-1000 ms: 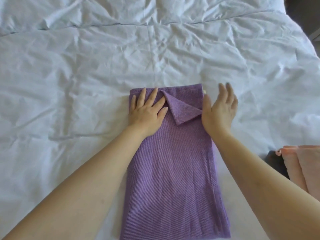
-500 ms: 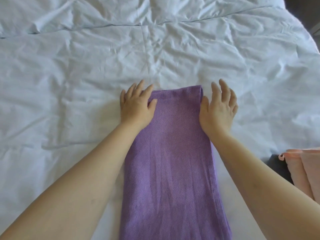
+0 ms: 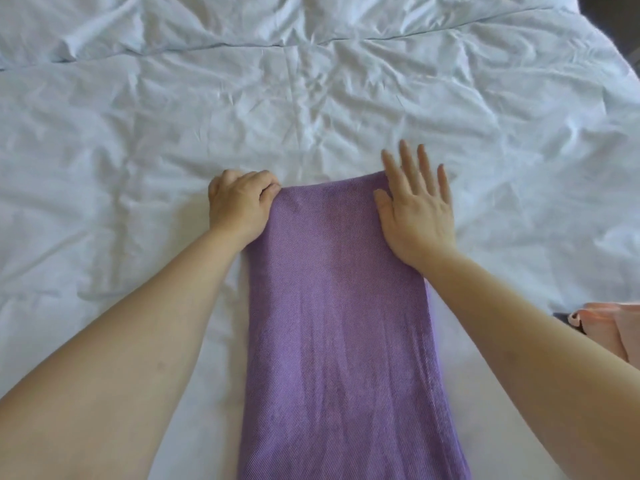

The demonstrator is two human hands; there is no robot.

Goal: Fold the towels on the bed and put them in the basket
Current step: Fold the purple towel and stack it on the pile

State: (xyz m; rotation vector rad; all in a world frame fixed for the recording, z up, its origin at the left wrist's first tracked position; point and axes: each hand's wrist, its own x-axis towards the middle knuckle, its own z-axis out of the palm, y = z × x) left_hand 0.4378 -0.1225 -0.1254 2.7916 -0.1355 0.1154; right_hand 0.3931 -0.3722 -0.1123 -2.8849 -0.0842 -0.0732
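1. The left hand (image 3: 239, 206) has its fingers curled round the purple towel (image 3: 339, 323) at its 11 o'clock corner. The thumb is on top of the cloth, so this hand grips the corner.
2. The right hand (image 3: 419, 209) lies open and flat on the 1 o'clock corner. Its fingers are spread, and the tips reach past the far edge onto the bed (image 3: 311, 98).
3. The purple towel lies on the bed as a long narrow strip. It runs from the hands at 12 o'clock down to 6 o'clock, where its near end leaves the view.
4. The step in hand looks like bringing the far end over toward the near end. Only one corner is gripped, so if the left hand lifts while the right hand presses flat, the far edge would likely skew.
5. The stacked layers could also slide apart along the long edges if the fold is pulled fast.
6. The bed's sheet is soft and creased, so cloth dragged across it may bunch rather than glide.
7. At 3 to 4 o'clock, close to the right forearm, lies a pink towel (image 3: 606, 327) over a dark thing (image 3: 561, 318). I cannot tell whether that is the basket. A wide sweep of the right arm could knock the pink towel askew.
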